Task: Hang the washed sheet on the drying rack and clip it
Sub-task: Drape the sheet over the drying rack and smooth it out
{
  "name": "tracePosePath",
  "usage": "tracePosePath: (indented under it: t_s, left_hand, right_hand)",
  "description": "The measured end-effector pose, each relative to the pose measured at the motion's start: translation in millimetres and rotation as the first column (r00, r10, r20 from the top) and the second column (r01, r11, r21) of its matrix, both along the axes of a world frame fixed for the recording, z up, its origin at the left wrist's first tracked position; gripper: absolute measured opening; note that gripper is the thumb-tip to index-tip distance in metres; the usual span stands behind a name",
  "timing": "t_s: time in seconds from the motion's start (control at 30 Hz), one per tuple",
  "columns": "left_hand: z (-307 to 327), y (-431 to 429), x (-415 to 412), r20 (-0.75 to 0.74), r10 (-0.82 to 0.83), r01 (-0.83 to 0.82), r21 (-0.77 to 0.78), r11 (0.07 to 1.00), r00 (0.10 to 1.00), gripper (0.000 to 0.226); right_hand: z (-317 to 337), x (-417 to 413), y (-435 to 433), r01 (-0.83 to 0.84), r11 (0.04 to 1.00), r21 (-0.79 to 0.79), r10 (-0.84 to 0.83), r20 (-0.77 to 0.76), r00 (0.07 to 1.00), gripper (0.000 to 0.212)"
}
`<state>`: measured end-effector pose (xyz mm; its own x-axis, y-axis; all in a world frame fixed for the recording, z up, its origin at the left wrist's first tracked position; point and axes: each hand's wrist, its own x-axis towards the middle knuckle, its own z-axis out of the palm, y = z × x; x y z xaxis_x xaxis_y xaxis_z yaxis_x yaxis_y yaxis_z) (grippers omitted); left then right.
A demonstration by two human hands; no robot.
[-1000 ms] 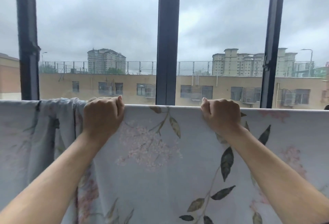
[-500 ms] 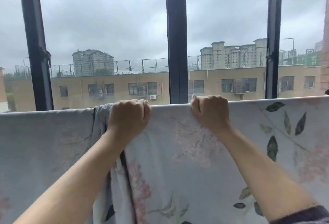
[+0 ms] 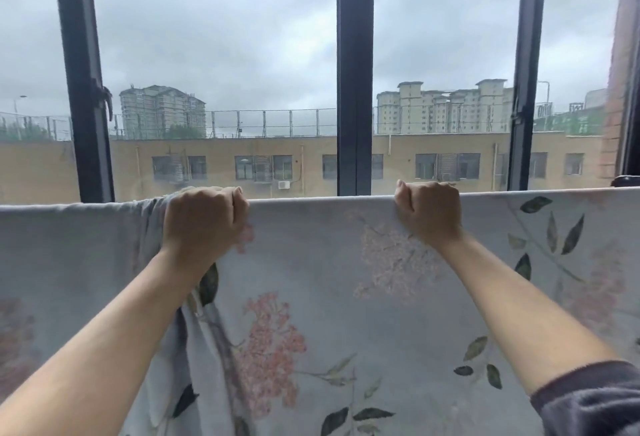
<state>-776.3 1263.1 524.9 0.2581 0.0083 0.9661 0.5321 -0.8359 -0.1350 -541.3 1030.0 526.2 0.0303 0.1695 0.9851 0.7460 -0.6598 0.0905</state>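
- The sheet (image 3: 322, 252), pale with a flower and leaf print, hangs draped over a horizontal support in front of the window. Its top fold runs level across the whole view. The drying rack rail is hidden under the fabric.
- Left of centre, the fabric gathers into a bunched fold (image 3: 149, 224) that trails down in vertical creases. To the right of it the sheet lies flat.
- The left hand (image 3: 204, 220) has its fingers curled over the top edge and grips the sheet right at the bunched fold.
- The right hand (image 3: 429, 213) grips the flat section of the top edge in the same way, well apart from the left hand. A dark sleeve (image 3: 588, 397) covers that forearm.
- No clip is in view. Judged status: sheet hung, spreading incomplete, clipping not begun.
- Hazard: uneven pulling by one hand could drag the sheet along or off the rail.
- Hazard: if the bunched fold stays gathered, that fabric will likely dry slowly and creased.
- Hazard: letting go before clipping leaves the sheet free to slide.
- Beyond the sheet stand the dark window frame (image 3: 355, 71) and buildings under an overcast sky.
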Motion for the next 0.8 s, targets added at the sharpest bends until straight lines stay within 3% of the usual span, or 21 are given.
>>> tracePosePath:
  t_s: [0.17,0.43,0.53,0.7,0.8]
  left_hand:
    - [-1.9,-6.1,3.6,0.040,0.020,-0.020,0.021,1.000,0.999,0.050]
    - [-1.8,-18.4,5.6,0.042,0.023,-0.024,0.026,0.999,0.999,0.046]
    - [0.0,-9.6,-6.4,0.002,0.030,-0.030,0.055,0.998,1.000,0.043]
    - [0.8,24.6,-41.8,0.006,0.034,-0.034,-0.027,0.999,0.999,0.049]
    - [-0.8,38.6,-57.0,-0.007,0.016,-0.016,0.024,1.000,1.000,0.049]
  right_hand:
    - [1.6,-12.5,3.2,-0.034,0.999,-0.035,0.034,-0.010,0.999,0.054]
    - [-3.5,-94.2,90.6,-0.134,0.991,-0.022,0.134,0.020,0.991,0.046]
    - [-2.0,-96.3,90.2,-0.115,0.993,-0.030,0.115,0.011,0.993,0.047]
    - [-1.0,-89.6,78.0,-0.092,0.995,-0.049,0.092,-0.013,0.996,0.047]
    - [-1.4,-91.7,74.8,-0.035,0.999,-0.041,0.035,0.004,0.999,0.046]
